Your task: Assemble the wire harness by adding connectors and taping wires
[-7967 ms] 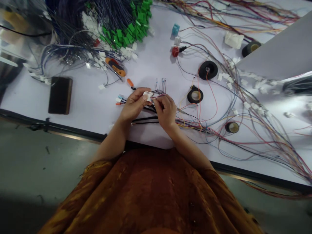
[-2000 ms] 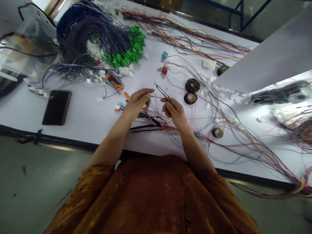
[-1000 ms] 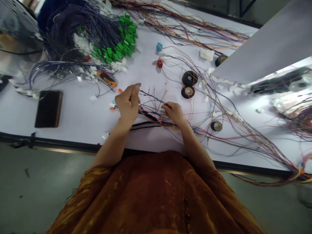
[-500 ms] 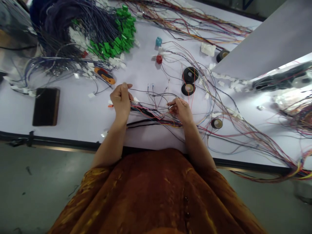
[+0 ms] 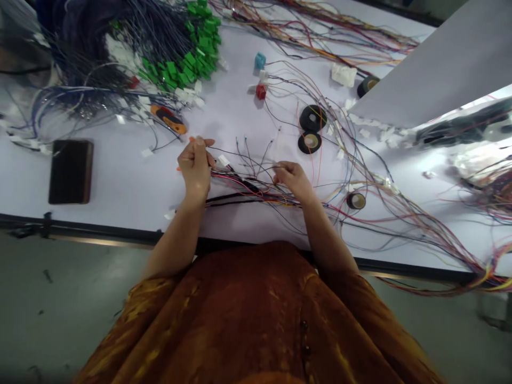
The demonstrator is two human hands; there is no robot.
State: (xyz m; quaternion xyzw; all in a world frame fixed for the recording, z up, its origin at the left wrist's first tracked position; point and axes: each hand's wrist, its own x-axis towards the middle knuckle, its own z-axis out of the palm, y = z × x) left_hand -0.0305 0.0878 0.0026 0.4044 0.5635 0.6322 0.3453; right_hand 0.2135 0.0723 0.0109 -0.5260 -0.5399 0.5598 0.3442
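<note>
My left hand (image 5: 197, 164) is closed, thumb against fingers, with a thin black wire (image 5: 228, 153) running out of its pinch to the right. Small orange bits show at its edges. The fingers of my right hand (image 5: 293, 178) are pinched on a dark wire just right of the loose wire ends. Between the hands lies a bundle of wires (image 5: 256, 194), partly sleeved in black, with a white label (image 5: 223, 160) at its left. Several thin wires with small terminals (image 5: 245, 138) stick up from it.
Two rolls of black tape (image 5: 310, 142) lie beyond my right hand, and a smaller roll (image 5: 356, 200) to its right. Red (image 5: 261, 92) and teal connectors (image 5: 260, 60) sit farther back. An orange cutter (image 5: 168, 119), a dark phone-like case (image 5: 71, 172) and green connectors (image 5: 188, 69) are at left.
My left hand now has a bit of orange showing above its thumb. The right-hand fingers have drawn closer together, and the loose terminals have shifted slightly left. The whole view has shifted a little.
</note>
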